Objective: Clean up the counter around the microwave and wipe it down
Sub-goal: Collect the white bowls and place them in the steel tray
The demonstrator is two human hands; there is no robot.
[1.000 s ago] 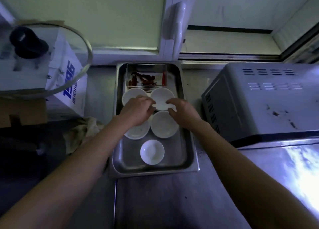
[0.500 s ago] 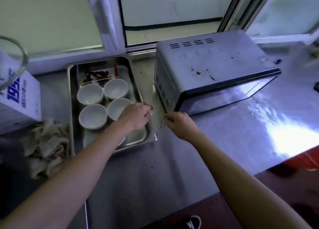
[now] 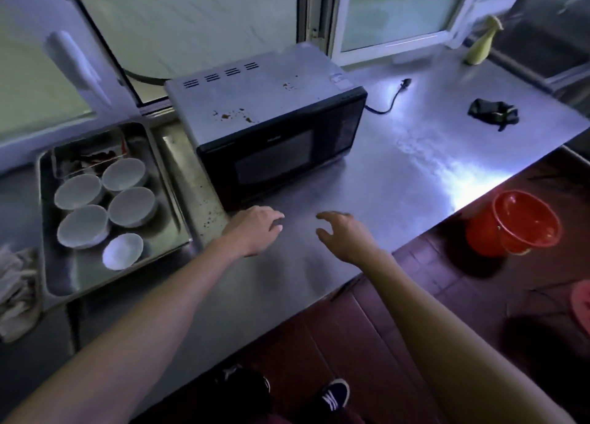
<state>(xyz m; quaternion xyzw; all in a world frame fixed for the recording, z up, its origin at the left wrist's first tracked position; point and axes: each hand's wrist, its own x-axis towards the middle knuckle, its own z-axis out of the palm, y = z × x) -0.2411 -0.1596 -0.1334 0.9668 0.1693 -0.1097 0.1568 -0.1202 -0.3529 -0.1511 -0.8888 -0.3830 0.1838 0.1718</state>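
My left hand (image 3: 255, 230) and right hand (image 3: 343, 235) hover empty, fingers loose, over the counter (image 3: 399, 181) fronting the microwave (image 3: 271, 136), seemingly poised to shift it for wiping.

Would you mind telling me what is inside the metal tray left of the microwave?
The metal tray holds five white bowls and a clear container of something red at the back. What lies under them is hidden.
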